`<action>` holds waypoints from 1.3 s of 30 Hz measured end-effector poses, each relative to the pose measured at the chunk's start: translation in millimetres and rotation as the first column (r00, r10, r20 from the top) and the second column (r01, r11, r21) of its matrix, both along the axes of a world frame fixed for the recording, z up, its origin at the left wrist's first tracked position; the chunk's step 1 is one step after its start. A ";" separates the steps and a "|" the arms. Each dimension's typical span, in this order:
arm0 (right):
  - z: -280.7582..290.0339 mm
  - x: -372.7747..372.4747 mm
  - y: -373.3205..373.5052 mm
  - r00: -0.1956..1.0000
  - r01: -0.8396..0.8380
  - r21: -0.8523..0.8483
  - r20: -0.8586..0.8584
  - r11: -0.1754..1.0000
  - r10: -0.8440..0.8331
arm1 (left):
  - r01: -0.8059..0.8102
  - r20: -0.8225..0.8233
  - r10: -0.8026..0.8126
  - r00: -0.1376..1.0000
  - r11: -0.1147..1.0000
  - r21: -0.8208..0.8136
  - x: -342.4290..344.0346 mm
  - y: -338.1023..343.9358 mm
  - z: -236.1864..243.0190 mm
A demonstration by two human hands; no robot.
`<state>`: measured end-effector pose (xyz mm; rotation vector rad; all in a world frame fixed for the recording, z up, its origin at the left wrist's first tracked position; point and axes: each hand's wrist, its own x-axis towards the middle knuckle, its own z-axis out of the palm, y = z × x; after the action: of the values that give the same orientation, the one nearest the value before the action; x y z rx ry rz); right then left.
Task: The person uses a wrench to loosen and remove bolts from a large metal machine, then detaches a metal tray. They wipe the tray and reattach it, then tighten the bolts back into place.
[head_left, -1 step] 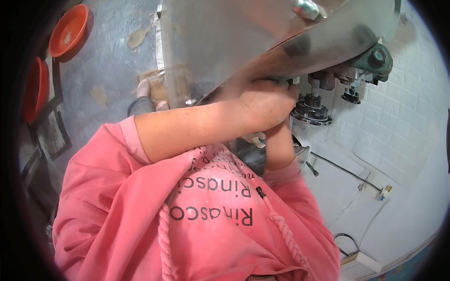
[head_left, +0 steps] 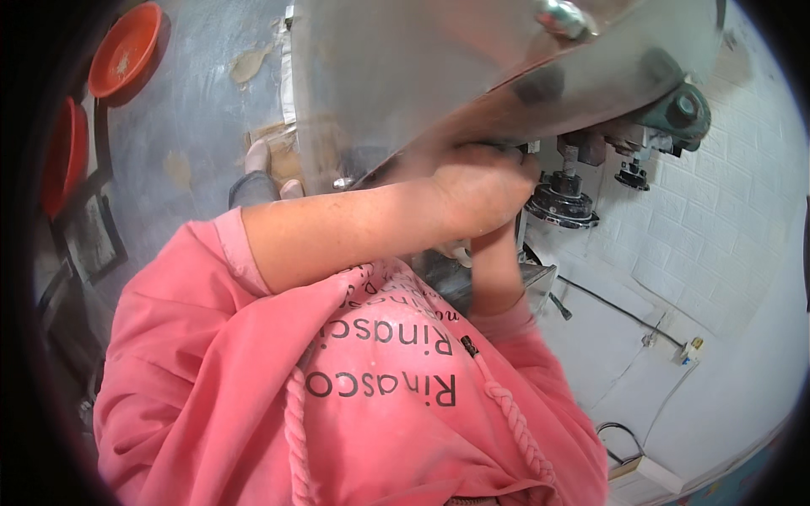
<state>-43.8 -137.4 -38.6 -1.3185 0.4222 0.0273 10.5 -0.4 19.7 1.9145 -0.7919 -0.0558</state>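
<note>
My left forearm reaches across my chest to the right. At its end my left hand [head_left: 485, 190] is closed, back of the hand toward me, its fingers curled out of sight under the rim of a large shiny metal machine cover [head_left: 591, 97]. What the fingers hold is hidden. My right forearm [head_left: 496, 270] rises from below and passes behind the left hand, which hides my right hand. Just right of the hands sits a black ribbed knob [head_left: 561, 202] on a threaded rod [head_left: 570, 158]. A pale curved piece [head_left: 460, 251] shows beside the right forearm.
A green cast bracket [head_left: 688, 114] and a smaller black knob [head_left: 631, 175] are at the far right, before a white brick-patterned wall [head_left: 717, 219]. Two orange-red basins [head_left: 126, 51] stand at the left on the grey floor [head_left: 190, 93]. A dark box-like part [head_left: 536, 274] lies below the hands.
My right forearm has shifted slightly to the left. The left hand stays at the cover's rim almost unchanged.
</note>
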 end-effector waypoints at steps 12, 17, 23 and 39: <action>-43.1 -48.2 24.3 1.000 0.015 0.124 -0.017 0.992 -0.013 | -0.050 0.063 0.055 0.997 0.996 -0.068 -3.5 -4.3 -6.4; -43.8 -45.9 21.1 1.000 0.000 0.063 -0.015 0.998 0.001 | -0.015 0.049 0.019 0.999 0.997 -0.075 -2.3 -2.8 -5.3; -23.3 -37.5 5.2 0.999 -0.028 -0.099 -0.030 0.995 0.026 | 0.012 0.034 -0.010 0.999 0.998 -0.058 -1.9 0.3 -3.6; -9.7 -22.8 -4.3 0.981 -0.167 -0.675 -0.189 0.719 0.051 | 0.126 -0.073 -0.122 0.990 0.991 0.047 1.2 1.8 -1.4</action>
<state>-66.6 -141.7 -48.3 -2.1005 0.5129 0.0804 11.7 1.3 18.4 1.8992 -0.8687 -0.2200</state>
